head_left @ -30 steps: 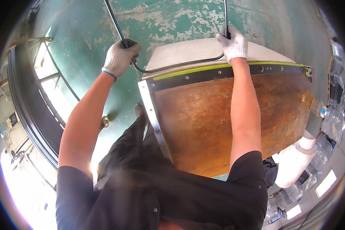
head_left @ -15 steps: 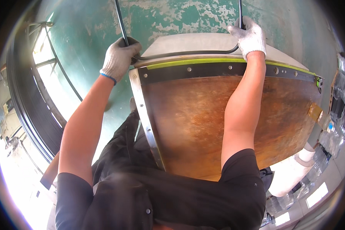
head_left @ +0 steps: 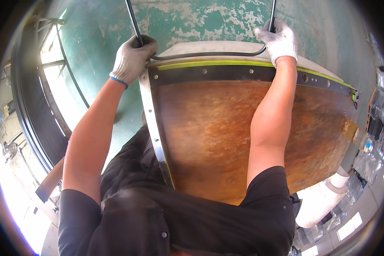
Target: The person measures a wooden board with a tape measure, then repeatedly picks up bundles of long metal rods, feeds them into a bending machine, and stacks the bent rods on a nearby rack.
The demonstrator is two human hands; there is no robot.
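Observation:
Both hands wear light knitted work gloves. A thin black bent rod (head_left: 209, 54), shaped like a wide U, spans between them over the far edge of a wooden worktable (head_left: 217, 128). My left hand (head_left: 134, 57) is closed around the rod near its left bend. My right hand (head_left: 279, 40) grips the right upright just above the other bend. Beneath the rod's straight stretch runs a yellow-green measuring tape (head_left: 217, 64) along the table's black metal edge strip (head_left: 226, 73). A pale sheet (head_left: 209, 47) shows beyond that edge.
A silver metal strip (head_left: 153, 123) edges the table's left side. Left of me is a stack of long dark strips (head_left: 40, 102) on a metal frame. White rolls (head_left: 324, 200) and clear-wrapped goods (head_left: 367, 166) stand at the right. The floor (head_left: 111, 25) is worn green.
The rod's straight stretch has shifted slightly away from me, with both hands still holding it. The view has moved a little, and the table appears slightly further left.

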